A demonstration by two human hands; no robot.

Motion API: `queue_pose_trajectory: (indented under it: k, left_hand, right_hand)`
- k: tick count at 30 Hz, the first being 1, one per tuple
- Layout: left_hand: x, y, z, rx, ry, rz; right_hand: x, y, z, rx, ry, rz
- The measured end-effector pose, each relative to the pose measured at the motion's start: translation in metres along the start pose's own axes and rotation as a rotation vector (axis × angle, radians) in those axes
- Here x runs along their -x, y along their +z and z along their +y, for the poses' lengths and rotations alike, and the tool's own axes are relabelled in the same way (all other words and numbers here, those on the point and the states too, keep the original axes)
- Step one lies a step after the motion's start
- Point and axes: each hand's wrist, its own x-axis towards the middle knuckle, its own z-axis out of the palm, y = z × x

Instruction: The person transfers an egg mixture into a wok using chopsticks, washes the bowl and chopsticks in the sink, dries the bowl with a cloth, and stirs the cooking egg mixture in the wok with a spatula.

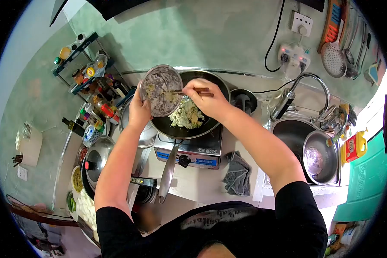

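The mixing bowl [162, 99] is held by the left hand [140, 112], whose fingers are closed around its left rim, the thumb at the lower edge. It is tilted, with its open side showing and a pasty residue smeared over the inside, and it overlaps the left part of the frying pan [211, 124] as seen from above. The right hand [211, 102] has its fingers closed on a pair of brown chopsticks [179, 92]. Their long axis runs roughly sideways, the tips pointing left into the bowl's mouth, the back ends sticking out to the right past the knuckles

The right hand is the one over the pan; the left is out at the pan's left edge, so the bowl lies directly left of the right fingers, with the chopsticks bridging the short gap. Whether the tips touch the bowl's wall cannot be told

Below and between the two hands, a crumbly pale green and yellow food mixture [186, 115] lies heaped in the pan, nearer to the right hand's fingertips than to the left's. The pan sits on a gas stove [204, 148], its long handle [168, 172] running toward the person, and a grey cloth [238, 176] lies to the right on the worktop [202, 185]
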Motion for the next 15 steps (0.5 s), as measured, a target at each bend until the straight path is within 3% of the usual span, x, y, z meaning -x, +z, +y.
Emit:
queue_pose_trajectory:
  k: [2, 4, 7, 10, 12, 13, 15]
  left_hand:
    - [0.004, 0.005, 0.005, -0.012, -0.139, 0.008]
    - [0.003, 0.007, -0.002, -0.02, -0.122, 0.005]
    - [0.002, 0.008, -0.01, 0.049, -0.062, 0.001]
    - [0.0, 0.006, -0.019, -0.06, -0.199, -0.026]
    - [-0.004, 0.006, -0.038, -0.233, 0.249, 0.011]
    - [-0.001, 0.007, -0.034, -0.235, 0.246, 0.006]
    - [0.005, 0.011, -0.017, -0.393, 0.037, -0.08]
  right_hand:
    - [0.007, 0.005, -0.003, -0.053, 0.0, 0.003]
    - [0.008, 0.006, -0.003, -0.071, 0.172, 0.017]
    - [0.004, 0.004, 0.005, -0.082, 0.154, 0.082]
    - [-0.003, 0.005, 0.01, -0.198, 0.085, 0.229]
    - [-0.008, 0.007, 0.008, -0.196, 0.088, 0.219]
    - [-0.01, 0.01, 0.009, -0.198, 0.093, 0.221]
    - [-0.014, 0.017, 0.012, -0.162, 0.061, 0.273]
